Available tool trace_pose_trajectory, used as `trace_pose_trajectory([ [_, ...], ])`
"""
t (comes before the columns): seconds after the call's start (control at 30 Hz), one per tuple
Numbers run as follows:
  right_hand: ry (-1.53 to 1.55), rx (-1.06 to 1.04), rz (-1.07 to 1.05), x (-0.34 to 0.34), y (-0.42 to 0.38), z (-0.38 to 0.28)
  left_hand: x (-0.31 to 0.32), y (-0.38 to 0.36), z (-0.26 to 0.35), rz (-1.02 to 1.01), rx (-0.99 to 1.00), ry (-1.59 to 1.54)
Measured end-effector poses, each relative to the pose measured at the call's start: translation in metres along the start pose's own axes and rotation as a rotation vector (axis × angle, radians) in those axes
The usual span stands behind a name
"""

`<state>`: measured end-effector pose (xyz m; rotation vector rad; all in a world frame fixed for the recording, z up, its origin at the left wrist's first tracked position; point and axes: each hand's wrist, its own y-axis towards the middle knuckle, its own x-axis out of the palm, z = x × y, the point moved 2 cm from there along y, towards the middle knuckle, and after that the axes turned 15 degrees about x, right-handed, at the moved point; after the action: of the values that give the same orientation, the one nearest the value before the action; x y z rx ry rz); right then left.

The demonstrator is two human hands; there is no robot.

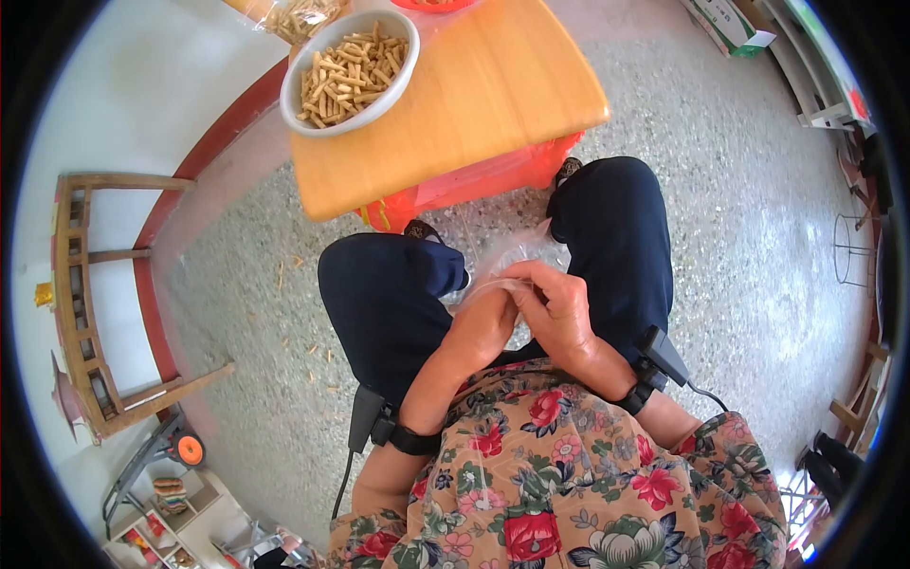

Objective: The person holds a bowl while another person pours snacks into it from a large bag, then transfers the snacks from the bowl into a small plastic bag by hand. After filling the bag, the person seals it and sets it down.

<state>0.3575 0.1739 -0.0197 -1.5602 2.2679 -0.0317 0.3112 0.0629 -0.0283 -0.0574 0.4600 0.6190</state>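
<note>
Over a terrazzo floor (248, 370), the curled left hand (482, 330) and right hand (563, 311) are gripping a clear plastic bag (513, 252).

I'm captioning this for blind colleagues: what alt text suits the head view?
A seated person's left hand and right hand hold a clear, thin plastic bag between knees in navy fabric trousers. Ahead, a round white plastic-looking bowl of tan stick-shaped pieces stands on a yellowish wooden table.

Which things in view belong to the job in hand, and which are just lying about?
Likely the job:
clear plastic bag, held by left hand and right hand
bowl
brown sticks
wooden table

Apparently just about:
wooden frame
green-and-white box
</note>
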Motion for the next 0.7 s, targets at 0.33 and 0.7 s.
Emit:
trace_pose_trajectory([
  [0.33,0.114,0.062,0.013,-0.015,0.021,-0.022,-0.026,0.021,0.042,-0.018,0.067,0.195],
  [0.7,0.107,-0.028,0.039,-0.056,0.064,-0.08,-0.082,0.052,0.083,0.196,0.36,0.129],
])
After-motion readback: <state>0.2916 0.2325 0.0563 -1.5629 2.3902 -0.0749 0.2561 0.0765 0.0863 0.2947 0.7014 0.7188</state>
